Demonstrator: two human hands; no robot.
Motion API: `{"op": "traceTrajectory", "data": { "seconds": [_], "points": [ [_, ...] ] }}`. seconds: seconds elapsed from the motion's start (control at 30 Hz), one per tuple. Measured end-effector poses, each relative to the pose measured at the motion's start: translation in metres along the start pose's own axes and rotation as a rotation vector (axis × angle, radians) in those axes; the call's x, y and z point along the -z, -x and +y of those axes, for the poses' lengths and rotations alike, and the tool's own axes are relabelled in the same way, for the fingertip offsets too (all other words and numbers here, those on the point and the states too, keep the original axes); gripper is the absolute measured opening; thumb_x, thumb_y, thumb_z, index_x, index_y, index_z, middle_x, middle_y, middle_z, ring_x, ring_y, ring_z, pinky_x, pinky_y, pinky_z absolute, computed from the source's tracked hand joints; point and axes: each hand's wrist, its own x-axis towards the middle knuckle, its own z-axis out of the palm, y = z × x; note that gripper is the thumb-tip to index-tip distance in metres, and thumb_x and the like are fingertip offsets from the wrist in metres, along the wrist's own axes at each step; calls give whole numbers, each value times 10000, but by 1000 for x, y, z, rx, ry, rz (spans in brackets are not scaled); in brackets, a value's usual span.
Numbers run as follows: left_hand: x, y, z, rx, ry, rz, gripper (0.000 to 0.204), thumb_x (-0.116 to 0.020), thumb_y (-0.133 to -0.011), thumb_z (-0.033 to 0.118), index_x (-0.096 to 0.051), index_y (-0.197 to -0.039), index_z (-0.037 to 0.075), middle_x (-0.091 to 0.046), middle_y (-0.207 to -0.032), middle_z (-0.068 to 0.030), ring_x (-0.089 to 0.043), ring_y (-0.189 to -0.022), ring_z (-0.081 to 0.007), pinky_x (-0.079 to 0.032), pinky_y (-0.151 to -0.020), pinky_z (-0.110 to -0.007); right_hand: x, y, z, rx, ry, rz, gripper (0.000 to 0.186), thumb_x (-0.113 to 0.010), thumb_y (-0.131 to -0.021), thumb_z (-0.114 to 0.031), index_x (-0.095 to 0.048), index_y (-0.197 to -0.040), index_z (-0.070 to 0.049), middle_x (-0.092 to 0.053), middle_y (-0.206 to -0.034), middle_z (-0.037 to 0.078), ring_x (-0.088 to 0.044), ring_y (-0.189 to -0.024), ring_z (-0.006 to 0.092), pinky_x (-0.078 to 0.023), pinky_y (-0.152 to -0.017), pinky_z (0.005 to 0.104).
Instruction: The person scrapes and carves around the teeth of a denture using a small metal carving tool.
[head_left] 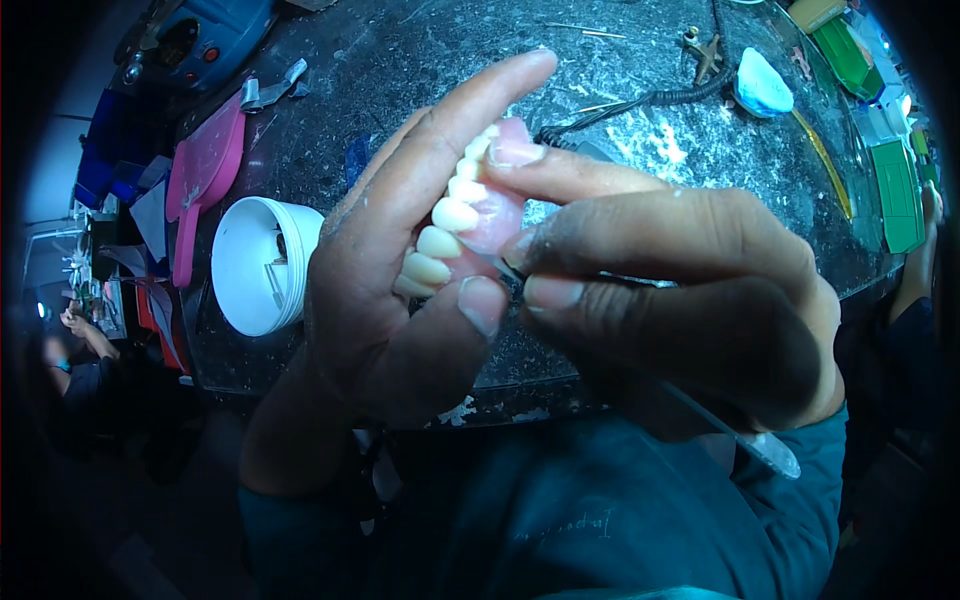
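Note:
A denture with pink gum base and cream teeth sits in my left hand, its teeth facing the palm. The left thumb presses its near end and the left index finger stretches along its far side. In my right hand, thumb and fingers pinch a slim metal hand tool; its flat, spatula-like end sticks out below the hand. The tool's working tip is at the pink base, partly hidden by my fingertips. One right finger rests on the far end of the denture's pink base.
Left of my hands stands a white tub with thin tools inside. Beyond it are a pink dustpan and a blue machine. A coiled black cable, a pale blue lump and green boxes lie right. Other people sit at both sides.

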Motion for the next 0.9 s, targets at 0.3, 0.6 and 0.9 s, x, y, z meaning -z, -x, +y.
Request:
{"op": "traceTrajectory", "data": {
  "seconds": [0.3,0.6,0.9],
  "points": [
    [3,-3,2,80,170,-81,1112,-722,-726,578,-255,-1358,-208,-504,-984,-66,-503,-866,-86,-402,-769,-202,5,-8,-3,99,223,-144,227,-769,-634,97,-578,-748,55,-644,-871,217,-687,-873,354,-610,-750,407],
    [1,-2,13,256,284,-110,1085,-753,-700,512,-266,-1352,-205,-514,-1003,-72,-521,-860,-107,-417,-785,-223,3,-13,-13,117,296,-126,234,-749,-673,108,-625,-864,55,-657,-910,251,-694,-862,342,-600,-756,395],
    [-3,5,13,357,226,-182,957,-653,-766,559,-335,-1352,-128,-587,-1037,-97,-583,-1001,-163,-442,-908,-270,12,-13,-16,-11,340,-296,316,-728,-716,107,-598,-999,55,-664,-991,250,-689,-898,335,-579,-786,369]
  ]
}}
